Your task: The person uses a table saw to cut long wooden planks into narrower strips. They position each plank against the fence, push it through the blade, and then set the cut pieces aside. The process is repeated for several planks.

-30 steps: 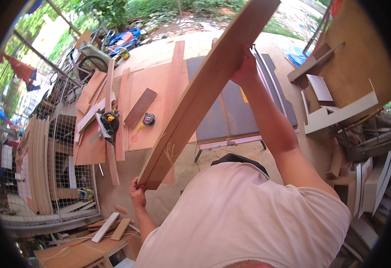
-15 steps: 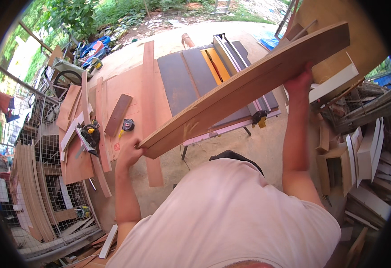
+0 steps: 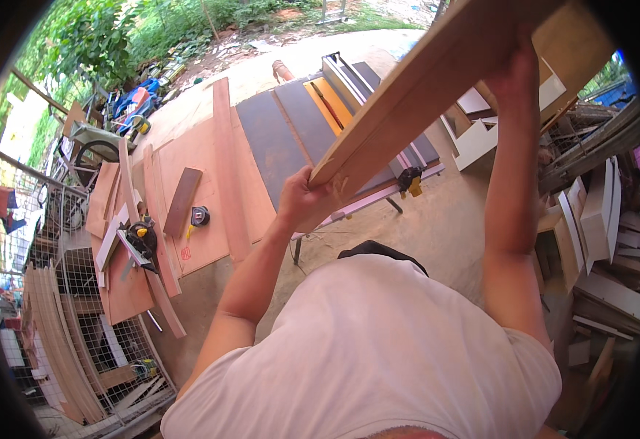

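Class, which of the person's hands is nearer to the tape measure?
Left. The left hand, gripping the board, is right of the tape measure; the right hand is farther right along the board.

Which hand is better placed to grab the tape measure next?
Probably the left hand: it holds the near end of the plank, on the side closer to the tape measure. The right hand holds the plank much farther to the right.

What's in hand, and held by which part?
A long wooden board: the left hand grips its near end, the right hand its right-hand edge farther along.
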`<action>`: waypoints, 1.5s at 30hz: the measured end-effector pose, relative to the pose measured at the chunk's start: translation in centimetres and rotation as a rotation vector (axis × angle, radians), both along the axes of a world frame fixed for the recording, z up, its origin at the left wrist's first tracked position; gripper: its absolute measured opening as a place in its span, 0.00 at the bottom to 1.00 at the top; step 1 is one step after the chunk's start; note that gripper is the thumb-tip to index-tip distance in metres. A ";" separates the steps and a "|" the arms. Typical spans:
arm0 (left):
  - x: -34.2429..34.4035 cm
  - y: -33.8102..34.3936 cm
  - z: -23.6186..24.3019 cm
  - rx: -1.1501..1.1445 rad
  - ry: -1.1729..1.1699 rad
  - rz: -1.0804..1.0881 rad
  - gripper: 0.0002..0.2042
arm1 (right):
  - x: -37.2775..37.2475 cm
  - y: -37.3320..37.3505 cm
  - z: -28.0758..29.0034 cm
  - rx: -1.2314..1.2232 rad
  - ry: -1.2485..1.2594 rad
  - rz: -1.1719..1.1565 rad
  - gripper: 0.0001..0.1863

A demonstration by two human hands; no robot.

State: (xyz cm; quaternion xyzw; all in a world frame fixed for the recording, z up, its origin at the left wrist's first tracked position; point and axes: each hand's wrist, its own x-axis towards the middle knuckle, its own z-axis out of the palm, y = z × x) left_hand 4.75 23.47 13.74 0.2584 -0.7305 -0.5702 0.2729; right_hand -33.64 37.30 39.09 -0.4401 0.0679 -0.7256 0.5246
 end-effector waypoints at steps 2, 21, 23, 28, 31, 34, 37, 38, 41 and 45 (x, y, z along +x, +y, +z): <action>0.0 0.1 -0.2 0.149 0.087 0.052 0.10 | 7.1 -0.8 3.6 0.085 0.081 -0.485 0.23; 1.1 -2.2 1.3 -0.353 -0.360 -0.176 0.22 | -6.7 29.5 6.6 0.515 -0.119 -1.522 0.33; -0.6 -2.8 1.6 -0.460 -0.422 -0.252 0.24 | -4.4 30.9 2.9 0.589 -0.221 -1.702 0.30; -6.6 -4.0 1.7 -0.627 -0.541 -0.567 0.24 | -3.5 43.4 -9.8 0.567 -0.176 -1.757 0.33; -11.3 -3.7 2.1 -0.730 -0.583 -0.673 0.23 | -2.1 53.2 -20.0 0.680 -0.239 -1.897 0.33; -15.4 -3.2 0.1 -0.777 -0.553 -0.721 0.22 | 3.8 58.0 -28.2 0.701 -0.459 -1.994 0.30; -18.0 -2.4 -4.5 -0.751 -0.580 -0.739 0.21 | 10.4 55.8 -32.7 0.712 -0.787 -2.083 0.29; -19.1 -1.8 -5.4 -0.738 -0.587 -0.760 0.21 | 13.1 56.5 -34.0 0.746 -0.819 -2.155 0.29; -20.0 -0.3 -7.1 -0.756 -0.643 -0.802 0.20 | 18.8 54.1 -35.6 0.769 -1.185 -2.104 0.27; -20.5 1.0 -6.3 -0.764 -0.685 -0.890 0.21 | 22.9 55.6 -37.1 0.738 -1.292 -2.133 0.27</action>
